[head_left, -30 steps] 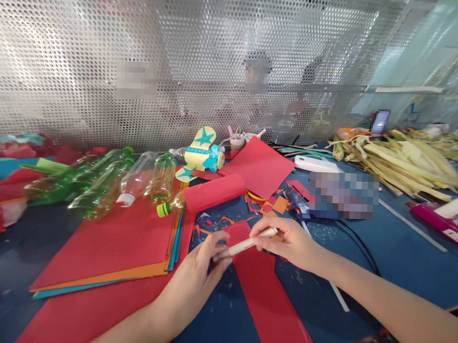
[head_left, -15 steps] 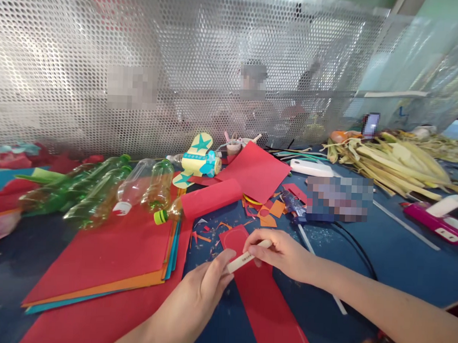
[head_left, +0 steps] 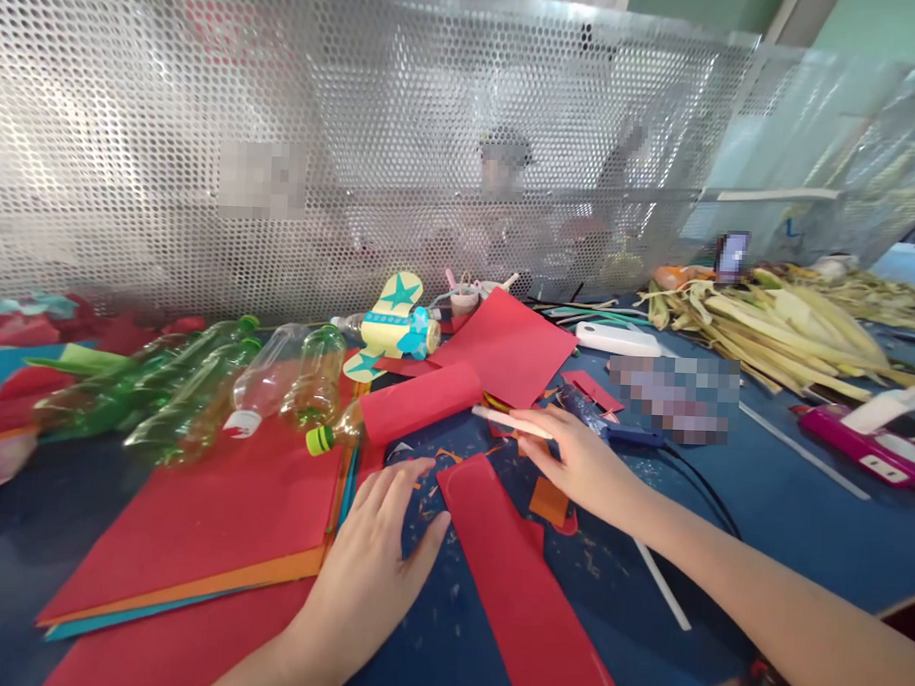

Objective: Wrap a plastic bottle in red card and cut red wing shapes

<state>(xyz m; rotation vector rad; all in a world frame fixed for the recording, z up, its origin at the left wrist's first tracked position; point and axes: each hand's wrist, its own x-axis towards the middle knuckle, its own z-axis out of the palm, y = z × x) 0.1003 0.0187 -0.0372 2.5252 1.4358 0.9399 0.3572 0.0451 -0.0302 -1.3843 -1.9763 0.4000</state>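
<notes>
My right hand (head_left: 578, 455) grips a slim white pen-like stick (head_left: 511, 421) between thumb and fingers, over the small paper scraps. Palm down, my left hand (head_left: 371, 545) is empty, its thumb and fingers apart. It hovers between the stack of coloured paper (head_left: 218, 520) and a long red paper strip (head_left: 524, 575). Faint pale outlines show near the ends of the strip. Beyond my hands lies a plastic bottle wrapped in red paper (head_left: 423, 402), with its yellow-green cap (head_left: 320, 439) to the left.
Several green and clear bottles (head_left: 201, 394) lie at the left. A yellow paper-decorated bottle (head_left: 394, 331) and a red sheet (head_left: 506, 345) are behind. A blue glue gun (head_left: 630, 435) with a cord, dried husks (head_left: 795, 325) and a magenta power strip (head_left: 866, 447) are rightward. Perforated sheeting (head_left: 405, 131) stands behind.
My left hand has let go of the white stick and opened, shifting left. My right hand has carried the stick up and away, over the scraps beyond the red strip.
</notes>
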